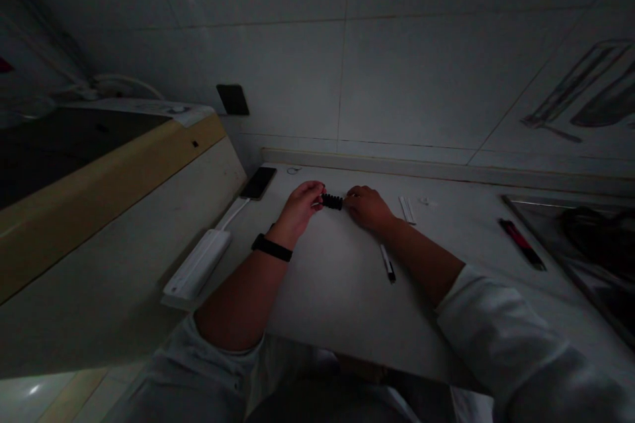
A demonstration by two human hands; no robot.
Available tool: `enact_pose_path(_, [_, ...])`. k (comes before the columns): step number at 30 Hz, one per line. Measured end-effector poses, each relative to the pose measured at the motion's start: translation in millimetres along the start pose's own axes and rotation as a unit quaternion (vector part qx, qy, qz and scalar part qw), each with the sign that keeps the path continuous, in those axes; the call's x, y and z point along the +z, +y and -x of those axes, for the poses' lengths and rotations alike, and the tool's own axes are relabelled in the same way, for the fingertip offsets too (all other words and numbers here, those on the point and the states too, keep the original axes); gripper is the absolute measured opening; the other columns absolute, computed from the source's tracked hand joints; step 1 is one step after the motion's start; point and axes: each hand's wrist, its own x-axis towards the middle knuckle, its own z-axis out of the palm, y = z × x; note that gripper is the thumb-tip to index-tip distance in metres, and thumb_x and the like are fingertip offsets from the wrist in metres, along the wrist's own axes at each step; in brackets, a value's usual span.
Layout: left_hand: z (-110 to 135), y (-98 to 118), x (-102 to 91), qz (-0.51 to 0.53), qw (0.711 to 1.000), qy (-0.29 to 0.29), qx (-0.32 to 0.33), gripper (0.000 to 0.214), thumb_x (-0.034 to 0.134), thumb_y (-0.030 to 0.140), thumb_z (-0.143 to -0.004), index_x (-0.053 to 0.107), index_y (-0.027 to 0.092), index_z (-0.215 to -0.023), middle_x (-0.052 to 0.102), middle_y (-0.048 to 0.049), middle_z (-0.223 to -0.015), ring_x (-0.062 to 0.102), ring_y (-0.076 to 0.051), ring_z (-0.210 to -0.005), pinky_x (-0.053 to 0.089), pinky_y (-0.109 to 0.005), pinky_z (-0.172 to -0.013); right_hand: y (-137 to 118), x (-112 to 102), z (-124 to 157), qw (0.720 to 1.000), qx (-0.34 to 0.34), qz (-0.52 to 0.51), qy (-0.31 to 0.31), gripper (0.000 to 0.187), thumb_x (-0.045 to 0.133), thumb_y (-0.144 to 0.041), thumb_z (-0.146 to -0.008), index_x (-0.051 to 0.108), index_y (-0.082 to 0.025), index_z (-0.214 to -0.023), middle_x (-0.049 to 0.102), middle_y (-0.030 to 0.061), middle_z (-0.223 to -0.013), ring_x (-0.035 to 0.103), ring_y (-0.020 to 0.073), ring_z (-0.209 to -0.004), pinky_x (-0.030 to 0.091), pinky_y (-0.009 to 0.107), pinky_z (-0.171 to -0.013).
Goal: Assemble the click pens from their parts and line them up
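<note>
Hands (pixel 302 205) (pixel 366 206) pinch a short black ribbed coil (pixel 332 201).

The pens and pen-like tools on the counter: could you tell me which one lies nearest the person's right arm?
The white pen with the dark tip, lying right beside the right forearm. The red-and-black tool lies much farther right, near the sink.

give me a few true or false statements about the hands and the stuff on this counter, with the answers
1. Both hands hold a small black ribbed object between them. True.
2. The left hand has a black band on its wrist. True.
3. A phone lies to the right of the right hand. False: it lies left of the left hand, near the wall.
4. A pen lies on the counter beside the right forearm. True.
5. The red and black tool is in the right hand. False: it lies apart on the counter, near the sink.
</note>
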Motion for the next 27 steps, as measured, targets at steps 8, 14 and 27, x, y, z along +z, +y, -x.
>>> enact_pose_path(8, [0.5, -0.5, 2.8, 0.036, 0.999, 0.001, -0.005, 0.038, 0.09, 0.037, -0.069, 0.068, 0.019, -0.094, 0.069, -0.0028, -0.094, 0.057, -0.009, -0.069, 0.045, -0.023, -0.064, 7.1, 1.0, -0.8, 0.999, -0.046, 0.001, 0.029, 0.025, 0.06, -0.02, -0.097, 0.08, -0.025, -0.112, 0.069, 0.0127, -0.125, 0.058, 0.0304, -0.113, 0.042, 0.042, -0.093])
enact_pose_path(14, [0.3, -5.9, 2.5, 0.017, 1.0, -0.005, -0.007, 0.041, 0.091, 0.038, -0.067, 0.068, 0.019, -0.096, 0.07, -0.0032, -0.096, 0.058, -0.009, -0.07, 0.046, -0.023, -0.065, 8.7, -21.3, 8.3, 0.994, -0.044, -0.04, 0.092, 0.017, 0.059, -0.019, -0.097, 0.071, -0.018, -0.11, 0.072, 0.0145, -0.116, 0.062, 0.0289, -0.107, 0.043, 0.04, -0.092])
enact_pose_path(27, [27.5, -2.8, 50.7, -0.045, 0.996, -0.067, 0.043, 0.028, 0.081, 0.035, -0.077, 0.068, 0.02, -0.095, 0.068, -0.0031, -0.091, 0.056, -0.01, -0.069, 0.047, -0.024, -0.063, 6.3, -39.9, 86.2, 0.906, 0.14, -0.353, 0.187, 0.021, 0.06, -0.038, -0.096, 0.072, -0.024, -0.104, 0.075, 0.0051, -0.096, 0.068, 0.02, -0.082, 0.051, 0.034, -0.078])
